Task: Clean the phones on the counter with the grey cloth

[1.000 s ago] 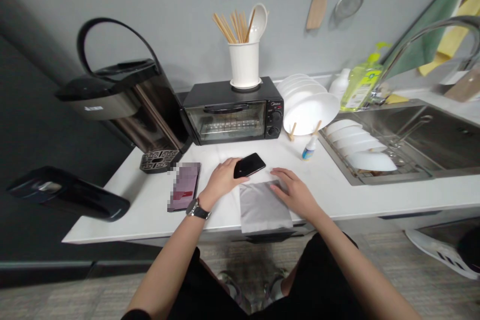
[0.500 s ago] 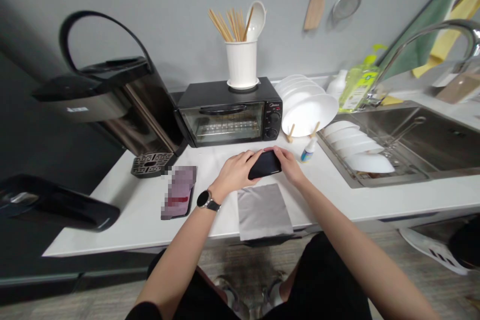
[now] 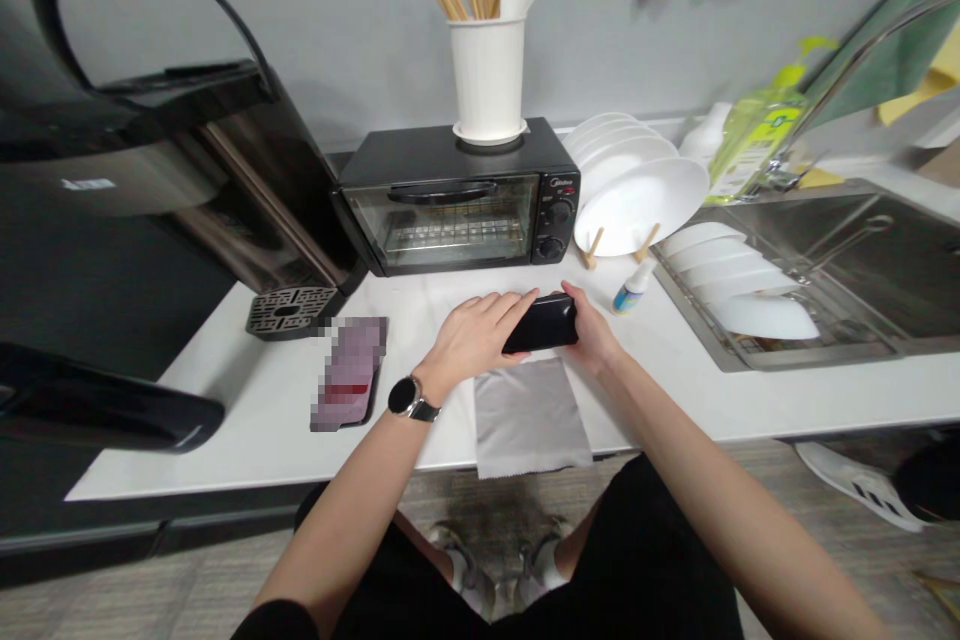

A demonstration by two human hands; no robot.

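Observation:
Between my two hands is a black smartphone (image 3: 541,324), its dark glossy face turned up toward me. My left hand (image 3: 474,335), with a watch on its wrist, grips the phone's left end, fingers lying along the top edge. Around the right end, my right hand (image 3: 589,322) is closed. Just below the phone, a grey cloth (image 3: 531,418) lies flat at the counter's front edge. A small spray bottle (image 3: 632,290) stands to the right of my right hand. A second phone (image 3: 349,375), partly pixelated, rests on the counter left of my left wrist.
A toaster oven (image 3: 457,205) stands behind my hands, with a white utensil holder (image 3: 487,80) on top. Dark drink dispenser (image 3: 262,190) at left. White plates (image 3: 645,205) stand in a rack beside the sink (image 3: 862,345). Another person's shoe (image 3: 855,485) shows on the floor at right.
The view has moved closer and tipped downward. Both hands still hold the phone, which looks slightly larger and a little farther right in view.

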